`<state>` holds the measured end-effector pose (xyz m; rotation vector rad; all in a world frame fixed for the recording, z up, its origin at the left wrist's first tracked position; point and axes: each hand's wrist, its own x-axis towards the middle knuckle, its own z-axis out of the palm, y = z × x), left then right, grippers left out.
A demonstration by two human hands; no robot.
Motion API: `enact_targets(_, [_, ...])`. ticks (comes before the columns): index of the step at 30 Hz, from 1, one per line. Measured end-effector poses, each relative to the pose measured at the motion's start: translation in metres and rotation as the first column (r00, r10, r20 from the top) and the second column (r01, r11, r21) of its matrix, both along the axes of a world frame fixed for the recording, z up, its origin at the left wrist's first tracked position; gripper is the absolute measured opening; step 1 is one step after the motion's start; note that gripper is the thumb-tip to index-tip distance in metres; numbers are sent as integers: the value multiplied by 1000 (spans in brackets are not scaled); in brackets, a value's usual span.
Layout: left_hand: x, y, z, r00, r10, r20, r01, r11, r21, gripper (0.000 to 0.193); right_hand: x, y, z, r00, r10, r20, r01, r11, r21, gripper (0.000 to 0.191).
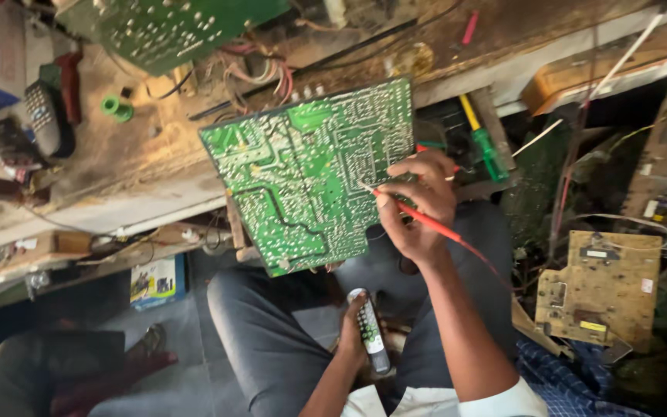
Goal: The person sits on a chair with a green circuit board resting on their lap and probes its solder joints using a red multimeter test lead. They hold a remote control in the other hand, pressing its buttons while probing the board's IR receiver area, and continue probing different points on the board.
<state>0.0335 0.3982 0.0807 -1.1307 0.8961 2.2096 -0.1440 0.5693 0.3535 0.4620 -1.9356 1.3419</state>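
A large green circuit board (303,174), solder side up, leans tilted over my knees and against the edge of a workbench (140,166). My right hand (418,205) pinches a thin red test probe (418,216) like a pen, its metal tip touching the board near its right edge. A red lead trails from the probe down to the right. Below, between my legs, my left hand (353,332) grips a slim remote-like device (370,330) with green and white buttons.
A second green board (164,27) lies at the bench's far left. A grey remote (40,116), a green spool (116,106), tangled wires and a green-handled screwdriver (486,147) are around. A brown board (600,286) rests at right. Another person's legs (48,371) show bottom left.
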Motion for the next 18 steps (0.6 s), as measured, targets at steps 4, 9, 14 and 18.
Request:
enact_targets(4, [-1,1,9,1000,-12,9,13,999,-45,39,1,2,2,1000,-7,-11,7,1000,14,8])
enact_targets(9, [-3,4,24,1000,-15,-28,12,995,-99,38,1,4,2,1000,-6,-3,6,1000,10,7])
enact_targets(14, [-6,5,34,999,-26,-27,23,993,-116,37,2,3,2,1000,2,-1,-2,1000,0,7])
enact_targets(18, [-7,4,35,999,-25,-47,20,995,-99,36,2,2,2,1000,-10,22,10,1000,15,7])
